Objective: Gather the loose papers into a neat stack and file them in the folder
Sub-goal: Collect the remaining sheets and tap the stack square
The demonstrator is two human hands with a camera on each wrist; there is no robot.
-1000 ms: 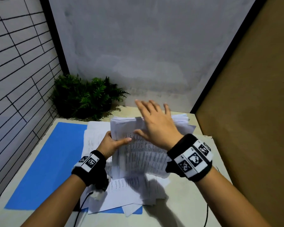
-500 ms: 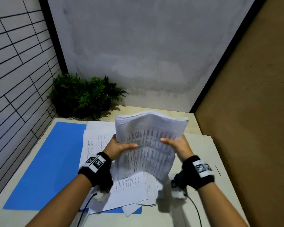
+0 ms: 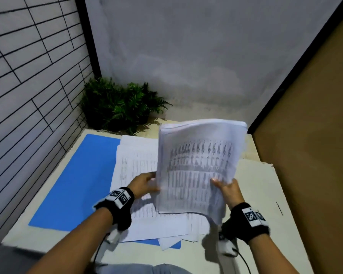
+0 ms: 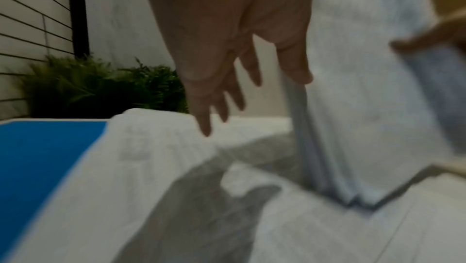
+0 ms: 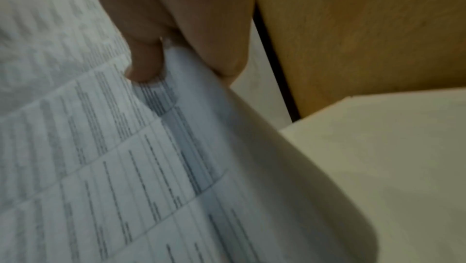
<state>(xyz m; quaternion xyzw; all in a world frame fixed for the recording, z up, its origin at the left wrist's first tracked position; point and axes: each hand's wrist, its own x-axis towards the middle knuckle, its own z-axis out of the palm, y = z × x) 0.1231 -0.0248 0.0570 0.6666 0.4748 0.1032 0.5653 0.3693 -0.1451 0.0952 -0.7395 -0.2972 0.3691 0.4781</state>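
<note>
Right hand (image 3: pixel 227 191) pinches upright paper stack (image 3: pixel 198 167), likely for squaring edges | left hand (image 3: pixel 145 183), fingers relaxed, steadies its side edge | loose sheets (image 3: pixel 139 161) cover blue folder (image 3: pixel 77 184) on desk (image 3: pixel 265 194)

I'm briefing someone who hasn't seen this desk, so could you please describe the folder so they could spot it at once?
Start at the green plant in the far left corner of the table. The folder lies flat just in front of it, along the left side, partly covered by loose papers. It is the only bright blue thing; everything around it is white or cream.
</note>
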